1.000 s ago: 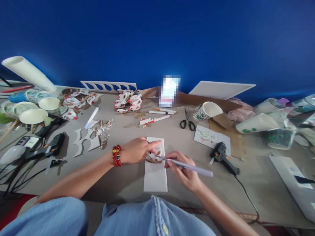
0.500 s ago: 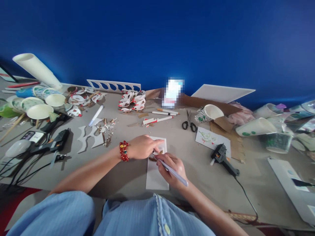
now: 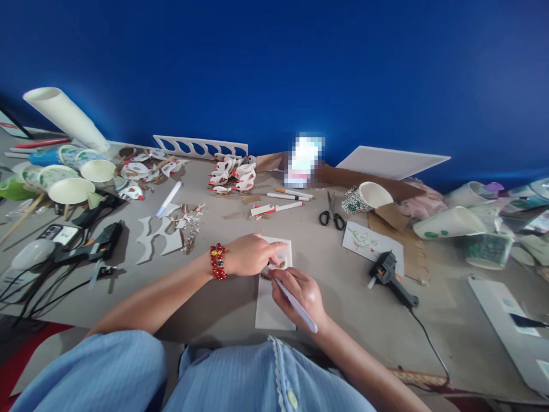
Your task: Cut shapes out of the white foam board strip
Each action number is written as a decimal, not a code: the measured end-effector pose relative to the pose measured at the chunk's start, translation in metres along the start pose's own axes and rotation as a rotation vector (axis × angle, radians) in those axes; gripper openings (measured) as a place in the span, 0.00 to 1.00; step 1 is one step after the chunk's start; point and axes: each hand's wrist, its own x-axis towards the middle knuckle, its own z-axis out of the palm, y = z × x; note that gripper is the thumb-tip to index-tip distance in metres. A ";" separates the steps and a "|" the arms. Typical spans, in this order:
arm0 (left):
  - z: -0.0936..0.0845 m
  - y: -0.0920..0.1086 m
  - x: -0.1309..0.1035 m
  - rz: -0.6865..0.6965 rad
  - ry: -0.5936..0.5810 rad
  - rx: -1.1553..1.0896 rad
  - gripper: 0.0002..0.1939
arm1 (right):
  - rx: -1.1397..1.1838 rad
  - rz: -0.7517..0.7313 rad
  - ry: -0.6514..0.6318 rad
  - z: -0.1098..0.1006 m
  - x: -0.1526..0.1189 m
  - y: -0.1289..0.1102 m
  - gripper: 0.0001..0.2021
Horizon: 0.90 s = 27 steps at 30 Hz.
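Observation:
A white board (image 3: 274,312) lies on the grey table in front of me. On it is a small brown and white piece (image 3: 281,264), mostly covered by my fingers. My left hand (image 3: 252,255), with a red bead bracelet at its wrist, presses near this piece, index finger stretched to the right; what its other fingers hold is hidden. My right hand (image 3: 300,292) grips a pale lilac pen (image 3: 302,312), tip pointing up-left at the piece beside my left fingers.
Black scissors (image 3: 331,213), a patterned cup (image 3: 373,197) and a glue gun (image 3: 392,277) lie to the right. White bird-shaped pieces (image 3: 234,173) and markers (image 3: 285,196) are behind. Another glue gun (image 3: 96,246), cups (image 3: 71,189) and cut board scraps (image 3: 167,237) are at left.
The back end of the pen has swung left and down in my right hand, making it steeper. My left hand stays nearly in place; the whole view has shifted slightly.

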 end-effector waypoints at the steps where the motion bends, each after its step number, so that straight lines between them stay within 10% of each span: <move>1: 0.000 0.000 0.000 -0.001 0.002 -0.003 0.21 | 0.002 0.000 -0.002 0.000 0.000 0.000 0.08; 27: -0.001 0.000 0.000 0.025 -0.001 -0.015 0.23 | -0.099 -0.020 -0.042 0.003 0.000 -0.004 0.06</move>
